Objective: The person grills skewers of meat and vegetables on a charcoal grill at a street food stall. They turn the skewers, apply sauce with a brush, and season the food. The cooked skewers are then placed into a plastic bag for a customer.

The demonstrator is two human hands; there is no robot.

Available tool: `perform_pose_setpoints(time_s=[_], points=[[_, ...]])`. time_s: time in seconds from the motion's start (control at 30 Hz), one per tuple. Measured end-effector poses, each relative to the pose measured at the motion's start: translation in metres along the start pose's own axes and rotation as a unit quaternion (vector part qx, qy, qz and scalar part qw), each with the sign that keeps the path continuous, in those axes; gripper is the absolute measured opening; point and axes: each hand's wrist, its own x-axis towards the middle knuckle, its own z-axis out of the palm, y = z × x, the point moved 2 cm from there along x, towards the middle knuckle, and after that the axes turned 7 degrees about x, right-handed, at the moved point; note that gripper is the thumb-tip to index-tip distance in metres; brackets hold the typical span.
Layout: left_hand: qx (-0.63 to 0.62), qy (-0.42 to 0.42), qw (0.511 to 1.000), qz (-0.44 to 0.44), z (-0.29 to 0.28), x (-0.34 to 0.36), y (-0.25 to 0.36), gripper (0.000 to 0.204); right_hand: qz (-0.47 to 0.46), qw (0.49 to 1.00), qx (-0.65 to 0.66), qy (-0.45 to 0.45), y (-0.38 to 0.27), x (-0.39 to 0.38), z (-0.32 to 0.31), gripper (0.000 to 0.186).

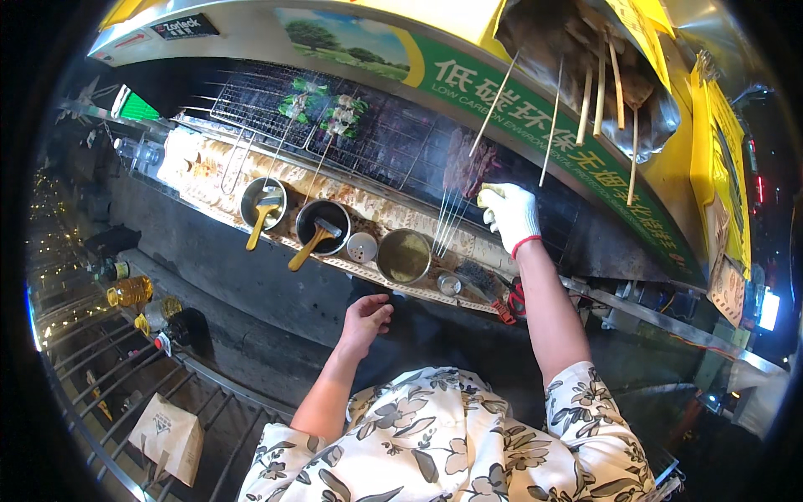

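Note:
My right hand (510,213), in a white glove with a red cuff, is held over the grill (401,138) beside several meat skewers (460,163). Its fingers are pinched together and the tips look yellowish; what they hold, if anything, is hidden. The thin sticks of these skewers point toward me, past a metal bowl of yellowish powder (405,256). My left hand (368,322) is bare and hangs in front of the ledge, fingers curled in with nothing visible in them. Farther left on the grill lie green vegetable skewers (341,117).
Along the ledge stand two metal pots (264,201) with brushes, a white shaker (361,247), a small glass jar (449,285) and a dark brush (477,280). Wooden skewers (600,88) jut from a foil-lined holder above. A paper bag (167,437) sits on a rack at lower left.

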Motion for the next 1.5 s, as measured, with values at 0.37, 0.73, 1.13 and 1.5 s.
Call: perform_pose_setpoints(time_s=[0.37,0.73,1.13,1.5], points=[[-0.033,0.022,0.999,0.010,-0.003,0.000,0.003,0.033,-0.100,0.988,-0.119,0.012,-0.010,0.046,-0.006,0.026],[-0.027,0.028,0.999,0.003,-0.013,-0.002,0.001,0.035,-0.116,0.933,-0.334,0.064,0.022,0.162,-0.042,0.039],[-0.053,0.049,0.997,0.005,-0.016,-0.008,0.009,0.032,-0.162,0.926,-0.337,-0.042,-0.008,0.131,-0.019,0.021],[-0.056,0.055,0.997,0.003,-0.023,-0.013,-0.001,0.033,-0.125,0.922,-0.362,-0.052,0.003,0.154,0.005,0.024]])
